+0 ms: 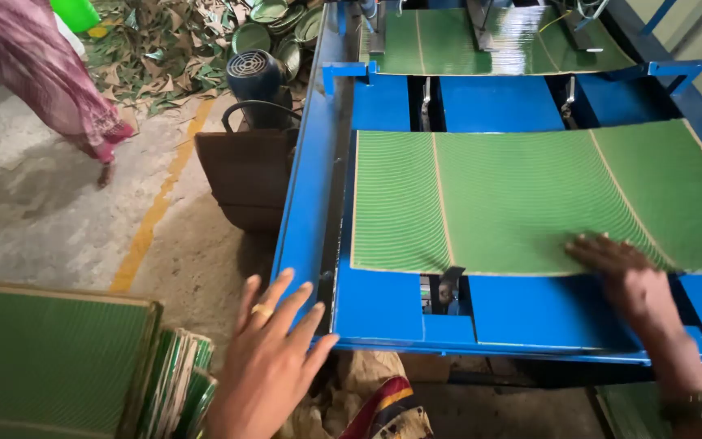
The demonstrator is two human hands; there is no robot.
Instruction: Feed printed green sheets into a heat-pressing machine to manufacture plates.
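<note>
We see our right hand (623, 272) lying flat, fingers spread, on the near edge of a green ribbed sheet (530, 195) at the centre right of the frame. The sheet rests on a blue machine table (383, 305). Our left hand (274, 358), open with a ring on one finger, hovers at the lower middle beside the table's left rail, touching nothing we can tell. A stack of green sheets (50, 362) fills the lower left. A second green sheet (448, 41) lies at the top, a black motor (257, 77) left of it.
</note>
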